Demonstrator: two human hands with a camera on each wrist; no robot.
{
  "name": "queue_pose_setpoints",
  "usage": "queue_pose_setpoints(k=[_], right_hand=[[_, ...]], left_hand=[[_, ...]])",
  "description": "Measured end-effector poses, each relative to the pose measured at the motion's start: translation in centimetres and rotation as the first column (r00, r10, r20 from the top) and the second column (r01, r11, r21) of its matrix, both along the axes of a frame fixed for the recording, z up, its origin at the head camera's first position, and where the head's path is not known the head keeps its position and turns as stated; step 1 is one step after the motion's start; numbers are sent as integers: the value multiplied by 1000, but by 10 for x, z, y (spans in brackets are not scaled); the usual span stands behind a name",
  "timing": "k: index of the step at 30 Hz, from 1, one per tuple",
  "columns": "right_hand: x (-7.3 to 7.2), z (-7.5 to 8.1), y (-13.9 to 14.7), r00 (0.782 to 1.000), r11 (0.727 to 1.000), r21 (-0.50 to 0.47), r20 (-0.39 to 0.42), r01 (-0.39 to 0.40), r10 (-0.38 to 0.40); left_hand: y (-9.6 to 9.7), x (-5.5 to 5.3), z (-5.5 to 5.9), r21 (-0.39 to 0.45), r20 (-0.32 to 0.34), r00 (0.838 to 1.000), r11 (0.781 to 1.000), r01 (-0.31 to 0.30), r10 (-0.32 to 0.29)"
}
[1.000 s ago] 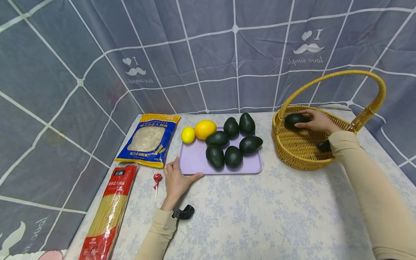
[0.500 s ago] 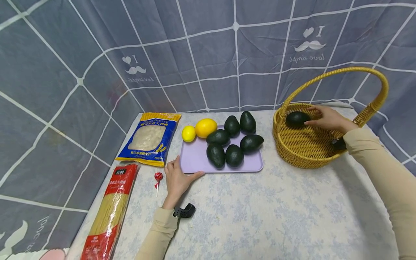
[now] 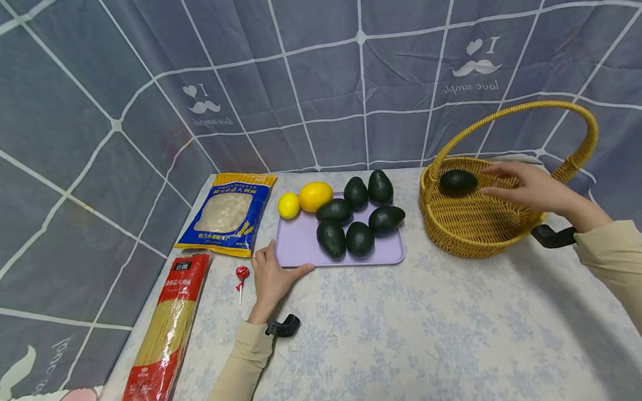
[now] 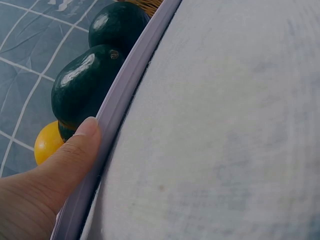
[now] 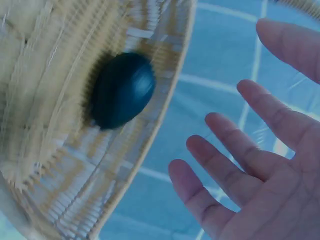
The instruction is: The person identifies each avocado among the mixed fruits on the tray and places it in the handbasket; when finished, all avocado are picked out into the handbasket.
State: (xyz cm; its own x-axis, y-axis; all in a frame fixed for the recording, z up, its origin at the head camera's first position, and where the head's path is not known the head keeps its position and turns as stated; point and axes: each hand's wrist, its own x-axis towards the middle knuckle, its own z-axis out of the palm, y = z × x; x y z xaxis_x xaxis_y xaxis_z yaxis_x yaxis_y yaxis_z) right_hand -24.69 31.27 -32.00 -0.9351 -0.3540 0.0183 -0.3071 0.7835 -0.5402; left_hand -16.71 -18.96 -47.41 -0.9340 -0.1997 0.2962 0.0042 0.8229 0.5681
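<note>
My left hand [image 3: 272, 280] rests at the front left corner of a lilac tray [image 3: 296, 250], thumb along the front edge and fingers at the left side. In the left wrist view the thumb [image 4: 75, 150] touches the tray's rim. Several dark avocados [image 3: 360, 240] lie on the tray, with a large yellow lemon [image 3: 316, 196] and a smaller one [image 3: 288, 205] at its back left. My right hand [image 3: 534, 188] is over the wicker basket [image 3: 466, 248], fingers extended and holding nothing. Left of its fingertips, an avocado [image 3: 458, 182] lies inside the basket, also seen in the right wrist view.
A tall handle [image 3: 521, 107] arches over the basket. Left of the tray lie a blue and yellow pasta bag [image 3: 223, 214], a red spaghetti pack [image 3: 168, 328] and a red lollipop [image 3: 242, 273]. Grey curtains [image 3: 331, 83] hang behind and at the left.
My right hand has let go of the avocado in the basket and drawn back to the right, its fingers spreading. The left hand stays at the tray corner.
</note>
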Motion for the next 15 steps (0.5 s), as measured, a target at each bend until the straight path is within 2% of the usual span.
queue_pose_setpoints(k=[3, 7, 12, 15], right_hand=[[19, -1, -10, 995, 999, -41, -99, 17, -21], [40, -4, -29, 976, 991, -129, -204, 46, -71], [55, -12, -56, 942, 960, -276, -333, -45, -52], [60, -16, -74, 923, 941, -320, -384, -109, -24]], left_hand=[[0, 0, 0, 3, -1, 1000, 1000, 2, -2], [-1, -1, -1, 6, 1, 1000, 1000, 3, -3], [-1, 0, -1, 4, 5, 1000, 1000, 3, -3], [-1, 0, -1, 2, 10, 1000, 1000, 1, -1]])
